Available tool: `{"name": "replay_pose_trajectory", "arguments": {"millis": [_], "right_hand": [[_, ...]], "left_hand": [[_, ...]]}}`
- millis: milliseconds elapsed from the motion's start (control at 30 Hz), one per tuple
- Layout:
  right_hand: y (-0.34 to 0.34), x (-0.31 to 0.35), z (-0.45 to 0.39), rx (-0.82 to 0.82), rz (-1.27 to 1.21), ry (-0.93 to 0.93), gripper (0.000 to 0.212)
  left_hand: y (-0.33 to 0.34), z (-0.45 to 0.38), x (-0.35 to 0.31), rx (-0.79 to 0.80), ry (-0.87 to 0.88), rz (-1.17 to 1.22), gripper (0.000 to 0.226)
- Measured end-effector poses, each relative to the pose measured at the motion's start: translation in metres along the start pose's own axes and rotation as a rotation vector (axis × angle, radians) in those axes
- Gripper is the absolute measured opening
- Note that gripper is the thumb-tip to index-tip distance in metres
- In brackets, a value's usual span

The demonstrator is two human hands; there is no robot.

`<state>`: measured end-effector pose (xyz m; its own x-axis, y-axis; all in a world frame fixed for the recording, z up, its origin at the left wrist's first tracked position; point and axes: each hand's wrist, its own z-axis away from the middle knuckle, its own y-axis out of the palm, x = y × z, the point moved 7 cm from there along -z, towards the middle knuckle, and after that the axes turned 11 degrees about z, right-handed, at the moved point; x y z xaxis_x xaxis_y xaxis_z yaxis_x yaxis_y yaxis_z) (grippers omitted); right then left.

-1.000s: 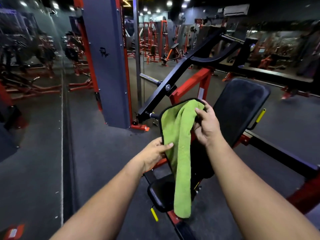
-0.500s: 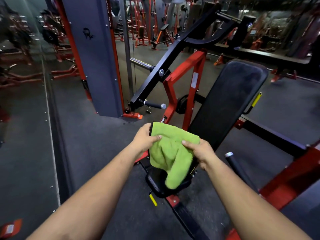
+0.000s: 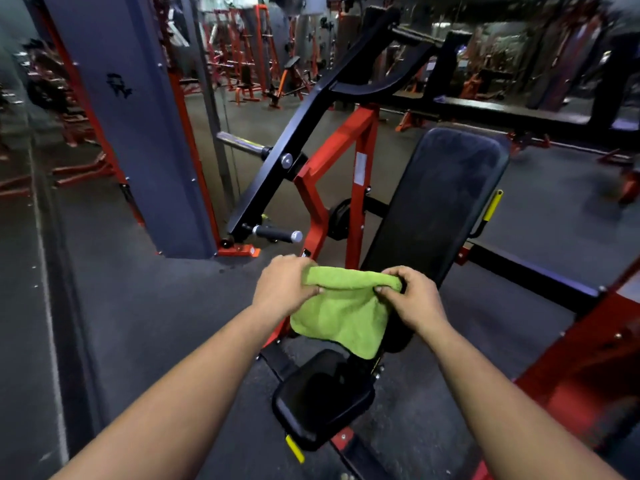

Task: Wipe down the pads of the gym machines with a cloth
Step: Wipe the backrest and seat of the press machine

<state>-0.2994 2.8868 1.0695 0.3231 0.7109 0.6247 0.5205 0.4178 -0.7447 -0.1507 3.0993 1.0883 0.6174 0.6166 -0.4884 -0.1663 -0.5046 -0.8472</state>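
Floor (image 3: 145,323): dark rubber, it carries all the machines.
Grey column (image 3: 138,133): it stands at the left, with a red foot at its base.
Machine frame (image 3: 360,188): red steel, with a black lever arm (image 3: 298,133) that slopes down to the left and ends near a handle (image 3: 277,234).
Back pad (image 3: 436,206): black, tilted backwards, above and behind the cloth.
Seat pad (image 3: 322,396): black, low, below the hanging edge of the cloth, not touched by it.
Cloth (image 3: 341,317): green, held in the air between both hands, in front of the lower end of the back pad; its top edge is rolled over.
Left hand (image 3: 285,289): fingers curled around the left end of the cloth's top edge.
Right hand (image 3: 414,296): fingers curled and pinching the right end of the same edge.
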Motion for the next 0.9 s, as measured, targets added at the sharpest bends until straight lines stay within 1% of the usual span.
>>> {"name": "replay_pose_trajectory", "arguments": {"millis": [33,67,100,167,200,233,267,300,367,500,567,633,700,767,800,833,867,900], "right_hand": [[-0.006,-0.007,-0.011,-0.051,0.006,0.0,0.022],[-0.012,-0.021,-0.029,-0.102,-0.006,0.011,0.021],[-0.015,-0.033,-0.044,-0.118,-0.054,0.044,0.021],[-0.018,-0.061,-0.077,-0.105,-0.236,0.162,0.017],[-0.018,-0.071,-0.09,-0.12,-0.313,0.22,0.017],[-0.021,-0.086,-0.107,-0.17,-0.358,0.272,0.021],[-0.027,-0.098,-0.124,-0.233,-0.355,0.306,0.024],[-0.032,-0.103,-0.134,-0.28,-0.321,0.314,0.027],[-0.056,-0.109,-0.164,-0.379,-0.228,0.31,0.031],[-0.132,-0.1,-0.232,-0.582,0.087,0.259,0.04],[-0.167,-0.089,-0.267,-0.682,0.263,0.225,0.042],[-0.197,-0.081,-0.305,-0.774,0.414,0.203,0.043],[-0.219,-0.075,-0.34,-0.839,0.586,0.216,0.042],[-0.223,-0.075,-0.369,-0.918,0.821,0.29,0.039],[-0.214,-0.08,-0.38,-0.929,0.904,0.357,0.038],[-0.195,-0.091,-0.389,-0.867,0.91,0.41,0.044],[-0.167,-0.107,-0.395,-0.751,0.864,0.468,0.06],[-0.133,-0.124,-0.404,-0.633,0.823,0.519,0.082]], "left_hand": [[-0.003,-0.013,-0.003,-0.036,0.029,-0.128,0.047],[0.002,-0.039,-0.006,-0.057,0.065,-0.174,0.047],[0.004,-0.058,-0.01,-0.068,0.11,-0.151,0.047],[0.021,-0.105,-0.023,0.031,0.172,0.088,0.037],[0.031,-0.123,-0.03,0.111,0.158,0.229,0.029],[0.044,-0.147,-0.04,0.18,0.148,0.327,0.024],[0.053,-0.171,-0.051,0.208,0.152,0.38,0.023],[0.06,-0.186,-0.058,0.216,0.175,0.389,0.027],[0.072,-0.224,-0.077,0.213,0.238,0.315,0.035],[0.087,-0.299,-0.136,0.134,0.472,0.026,0.04],[0.09,-0.332,-0.168,0.105,0.56,0.008,0.042],[0.092,-0.37,-0.196,0.063,0.591,0.023,0.04],[0.095,-0.406,-0.22,0.006,0.605,0.017,0.039],[0.103,-0.443,-0.234,-0.061,0.632,-0.012,0.041],[0.111,-0.463,-0.239,-0.075,0.655,-0.036,0.044],[0.123,-0.48,-0.238,-0.06,0.668,-0.053,0.046],[0.133,-0.496,-0.237,-0.04,0.693,-0.049,0.046],[0.144,-0.515,-0.232,-0.022,0.721,-0.011,0.046]]}}
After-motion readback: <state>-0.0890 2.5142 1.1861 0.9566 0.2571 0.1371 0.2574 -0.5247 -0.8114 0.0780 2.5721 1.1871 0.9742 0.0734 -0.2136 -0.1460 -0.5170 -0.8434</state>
